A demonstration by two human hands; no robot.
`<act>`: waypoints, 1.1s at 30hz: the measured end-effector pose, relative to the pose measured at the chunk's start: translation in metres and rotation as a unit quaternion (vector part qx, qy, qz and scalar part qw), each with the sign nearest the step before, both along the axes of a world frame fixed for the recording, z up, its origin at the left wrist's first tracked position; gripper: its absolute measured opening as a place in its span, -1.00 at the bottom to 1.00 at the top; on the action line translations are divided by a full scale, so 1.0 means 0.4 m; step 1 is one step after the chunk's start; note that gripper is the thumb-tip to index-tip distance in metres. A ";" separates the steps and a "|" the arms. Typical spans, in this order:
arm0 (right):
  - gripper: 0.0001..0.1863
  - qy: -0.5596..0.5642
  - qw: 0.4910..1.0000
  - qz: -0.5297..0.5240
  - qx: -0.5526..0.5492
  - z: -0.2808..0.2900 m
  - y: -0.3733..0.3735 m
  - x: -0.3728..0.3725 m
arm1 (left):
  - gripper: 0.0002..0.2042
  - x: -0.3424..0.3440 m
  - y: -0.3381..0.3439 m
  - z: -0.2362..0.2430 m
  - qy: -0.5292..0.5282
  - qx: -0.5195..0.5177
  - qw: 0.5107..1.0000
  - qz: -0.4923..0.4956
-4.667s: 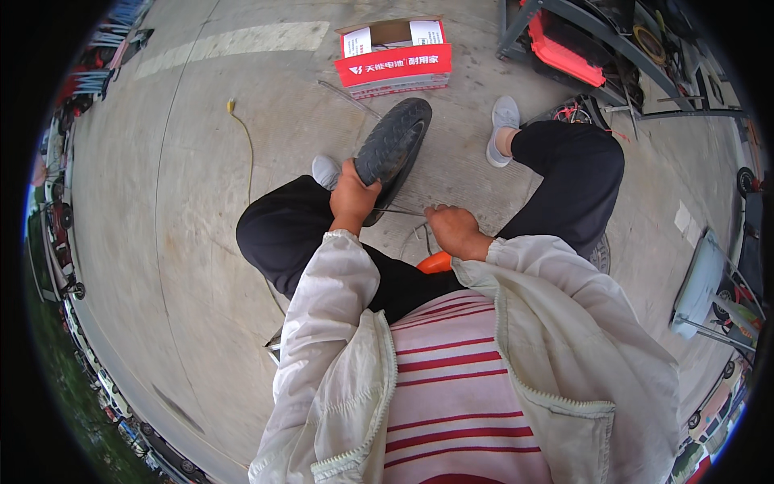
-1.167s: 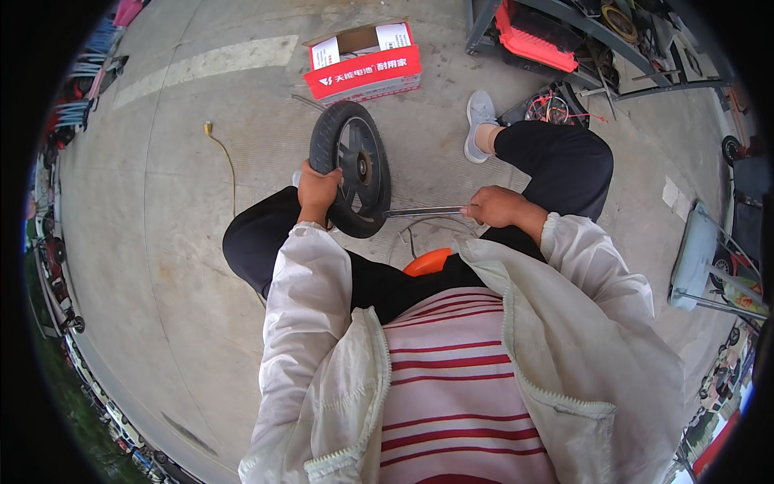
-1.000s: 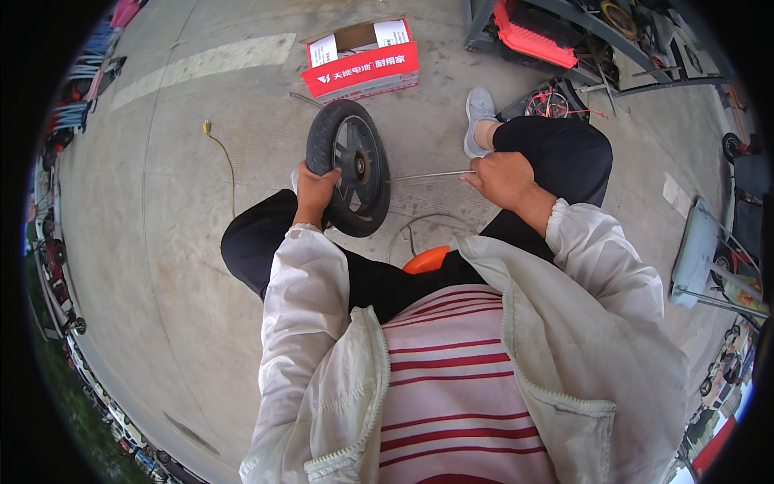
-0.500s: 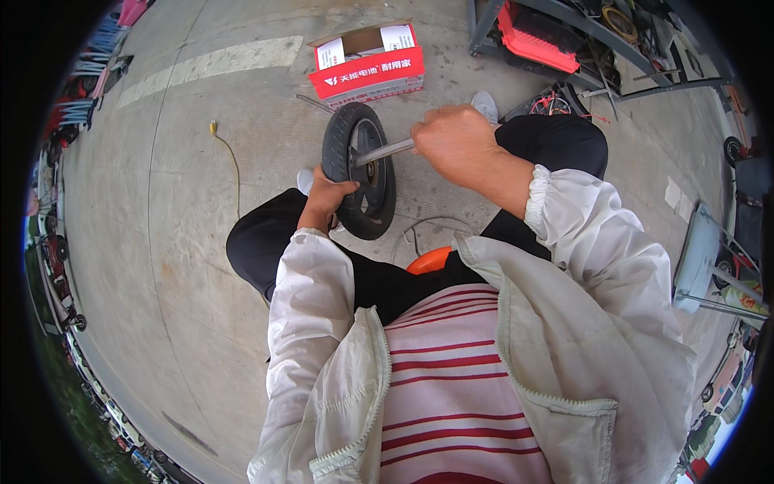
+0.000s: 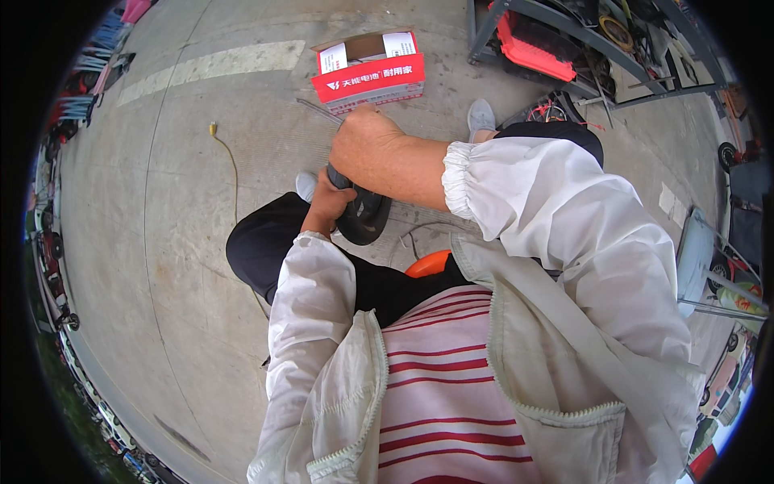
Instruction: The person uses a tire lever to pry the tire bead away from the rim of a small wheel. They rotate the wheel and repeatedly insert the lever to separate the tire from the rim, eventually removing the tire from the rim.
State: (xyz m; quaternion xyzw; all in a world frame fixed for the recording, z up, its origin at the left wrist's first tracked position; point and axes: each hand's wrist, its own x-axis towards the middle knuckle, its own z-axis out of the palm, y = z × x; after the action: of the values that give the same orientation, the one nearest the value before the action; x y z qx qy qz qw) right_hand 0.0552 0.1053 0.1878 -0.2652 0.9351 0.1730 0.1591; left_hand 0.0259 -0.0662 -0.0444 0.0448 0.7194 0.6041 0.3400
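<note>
A small black wheel (image 5: 364,216) with a rubber tyre stands on edge on the concrete between my knees. My left hand (image 5: 328,203) grips its near left side. My right hand (image 5: 364,145) is raised over the top of the wheel and closed around a thin metal rod (image 5: 316,110) that sticks out to the upper left. My right forearm hides most of the wheel. An orange object (image 5: 428,263) lies in my lap area, partly hidden by my jacket.
A red and white cardboard box (image 5: 368,71) sits on the concrete ahead. A yellow-tipped cable (image 5: 228,155) runs along the ground at left. A metal rack with a red case (image 5: 532,44) stands at upper right. My grey shoes (image 5: 481,118) rest near the wheel.
My right hand has lifted from beside the wheel and swung left over its top, carrying the thin rod. The left hand keeps its grip on the wheel.
</note>
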 end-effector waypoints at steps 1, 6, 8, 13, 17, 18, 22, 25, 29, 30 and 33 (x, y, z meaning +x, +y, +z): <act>-0.88 -0.014 1.000 0.016 0.019 0.009 -0.019 -0.019 | -0.33 -0.004 -0.002 -0.004 -0.009 0.009 1.000 0.003; -0.87 -0.033 0.996 0.050 0.060 -0.002 -0.058 -0.087 | -0.32 -0.007 0.013 0.031 -0.015 0.039 0.999 0.025; -0.87 0.008 1.000 0.028 -0.003 -0.036 -0.048 -0.079 | -0.31 -0.010 -0.015 0.011 -0.015 0.018 0.999 0.025; -0.89 0.017 0.991 -0.073 -0.107 -0.085 0.059 0.025 | -0.39 -0.014 -0.059 -0.004 -0.007 0.002 0.999 0.039; -0.68 0.058 0.953 -0.191 -0.228 -0.207 0.144 0.137 | -0.35 -0.028 -0.064 0.029 -0.044 0.013 0.998 0.037; -0.69 0.040 0.940 -0.225 -0.253 -0.238 0.154 0.159 | -0.36 -0.028 -0.065 0.042 -0.057 0.020 0.997 0.053; -0.70 -0.024 0.879 -0.329 -0.345 -0.436 0.180 0.242 | -0.37 -0.031 -0.058 0.077 -0.089 0.028 0.992 0.087; -0.70 -0.071 0.863 -0.349 -0.357 -0.575 0.152 0.269 | -0.36 -0.023 -0.062 0.075 -0.084 0.039 0.991 0.095; -0.71 -0.144 0.859 -0.369 -0.323 -0.621 0.118 0.270 | -0.25 -0.026 -0.062 0.073 -0.080 0.007 0.994 0.071; -0.71 -0.149 0.861 -0.376 -0.308 -0.623 0.114 0.268 | -0.21 -0.017 -0.064 0.060 -0.080 -0.003 0.994 0.072; -0.75 -0.146 0.865 -0.375 -0.299 -0.630 0.121 0.247 | -0.11 -0.016 -0.080 0.016 -0.057 -0.013 0.997 0.058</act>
State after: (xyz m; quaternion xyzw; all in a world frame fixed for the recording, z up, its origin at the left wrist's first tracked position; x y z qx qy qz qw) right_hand 0.1540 0.1537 -0.0643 0.0487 0.9370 -0.2282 0.2598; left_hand 0.0194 -0.0984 -0.0381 -0.0357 0.7083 0.6147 0.3452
